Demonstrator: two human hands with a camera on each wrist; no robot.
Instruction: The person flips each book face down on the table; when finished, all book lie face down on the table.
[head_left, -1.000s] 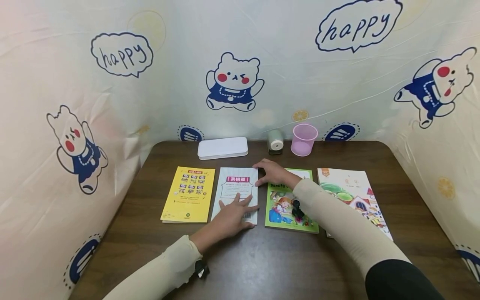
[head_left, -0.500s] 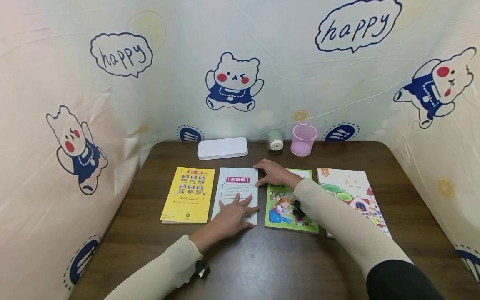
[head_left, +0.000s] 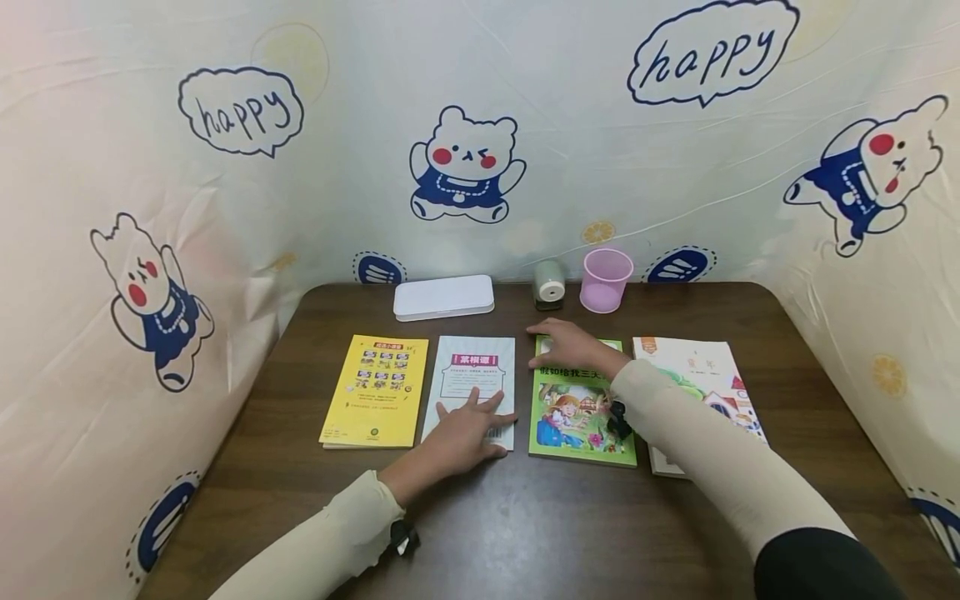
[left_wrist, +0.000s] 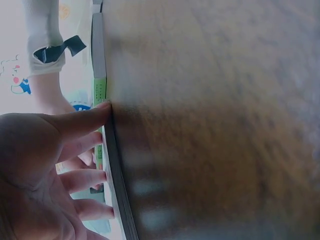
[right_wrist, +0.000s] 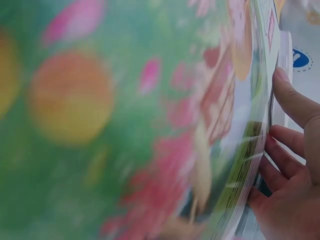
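In the head view my left hand [head_left: 461, 437] rests with spread fingers on the lower part of a thin pale-blue book [head_left: 471, 375] with a pink title label. From the left wrist, the straight fingers [left_wrist: 85, 180] meet that book's edge. My right hand [head_left: 572, 344] is over the top of a green picture-cover book [head_left: 555, 421], fingers pointing left near its upper left corner and covering part of it. The right wrist view has the right hand [right_wrist: 292, 165] beside the blurred green cover [right_wrist: 125, 105]; whether it touches the cover cannot be told.
A yellow book [head_left: 375, 392] lies at the left. A white illustrated book [head_left: 693, 358] lies at the right, partly under the right forearm. Along the back stand a white flat case [head_left: 444, 297], a pale-green pencil sharpener [head_left: 550, 283] and a pink cup [head_left: 606, 282]. Printed cloth surrounds the table.
My right hand has left the pale-blue book's upper right corner and shifted right over the green book. The left hand stays in place on the pale-blue book.
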